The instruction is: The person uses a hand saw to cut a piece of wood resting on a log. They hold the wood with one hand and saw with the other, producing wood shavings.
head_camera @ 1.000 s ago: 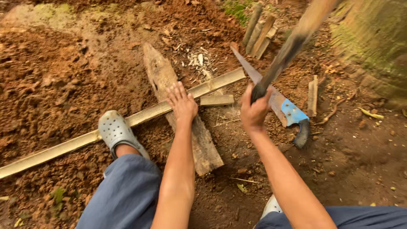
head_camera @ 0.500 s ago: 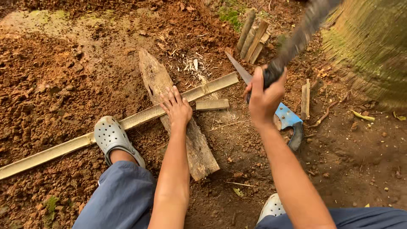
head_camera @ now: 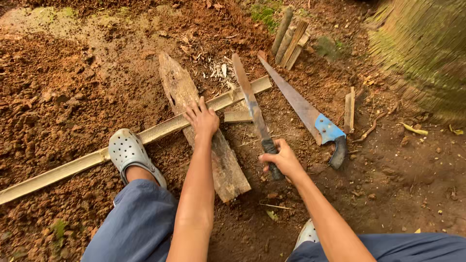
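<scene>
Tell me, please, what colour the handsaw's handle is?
The handsaw has a handle that is blue near the blade and black at the grip, seen in the head view.

saw [head_camera: 310,114]: blue-and-black handle | machete [head_camera: 252,114]: rusty brown blade, black grip | clog [head_camera: 127,151]: grey | trousers [head_camera: 133,223]: blue

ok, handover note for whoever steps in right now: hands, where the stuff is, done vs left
Left hand: flat on the bamboo strip, pinning it across the wooden block.
Right hand: gripping the machete by its handle, blade low, tip at the strip's far end.
Left foot in a grey clog presses the strip down.
Handsaw lies unused on the soil, right of the blade.
Done: a short offcut lies beside the block.
Left: the long strip is uncut.
</scene>
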